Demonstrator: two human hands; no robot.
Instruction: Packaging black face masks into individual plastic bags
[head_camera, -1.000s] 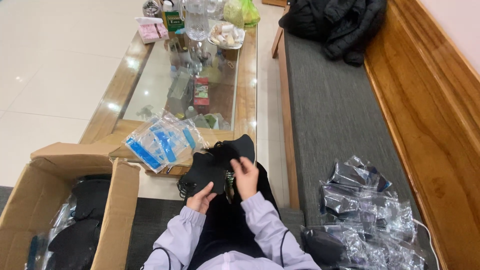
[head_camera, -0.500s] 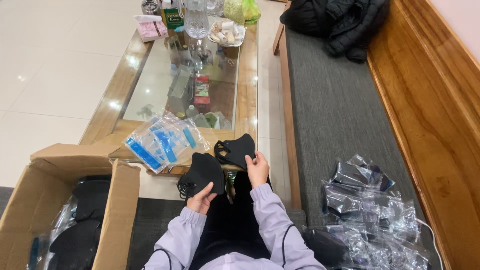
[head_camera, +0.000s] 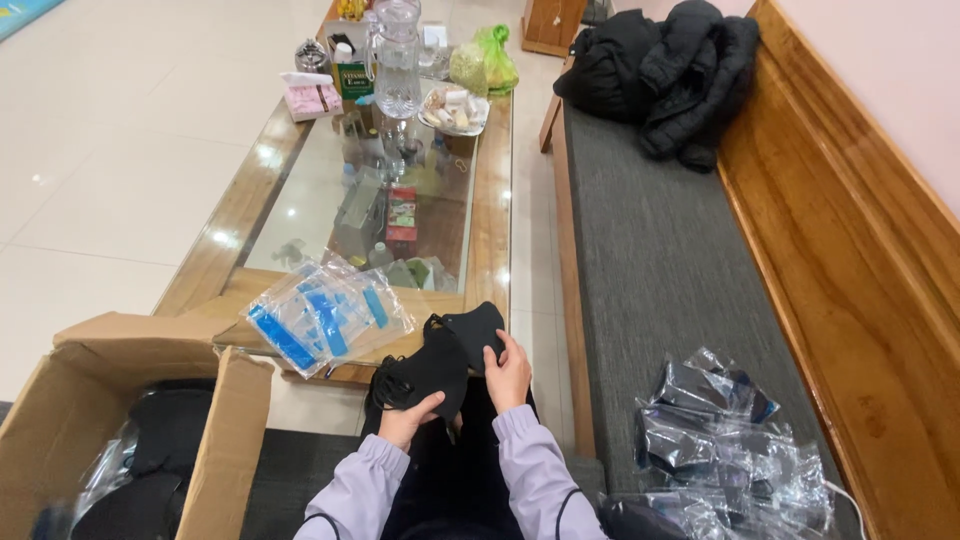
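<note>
Black fabric is filling both hands: the left hand (head_camera: 408, 420) is pinching the lower mask (head_camera: 420, 378), fingers closed on its bottom edge, while the right hand (head_camera: 510, 372) is gripping the upper mask (head_camera: 472, 328) along its right side, fingers curled over the cloth. The two masks are overlapping just above the person's lap, right at the near edge of the table (head_camera: 492, 240), and thin ear loops are hanging off the lower one's left side. Lilac sleeves (head_camera: 530, 470) are covering both wrists.

On the table's near corner, a stack of clear bags (head_camera: 325, 315) with blue printing is lying flat, just left of the masks. Further along the glass top, a glass jug (head_camera: 397, 60) is standing upright among small boxes and a plate of snacks (head_camera: 453, 108). To the left, an open cardboard box (head_camera: 130, 420) is sitting on the floor, holding what are probably more dark masks in plastic, though the inside is too dim to be sure. To the right, a pile of crinkled clear wrappers (head_camera: 720, 440) is lying on the grey bench cushion (head_camera: 660, 260), and a black jacket (head_camera: 670, 70) is heaped at its far end.
</note>
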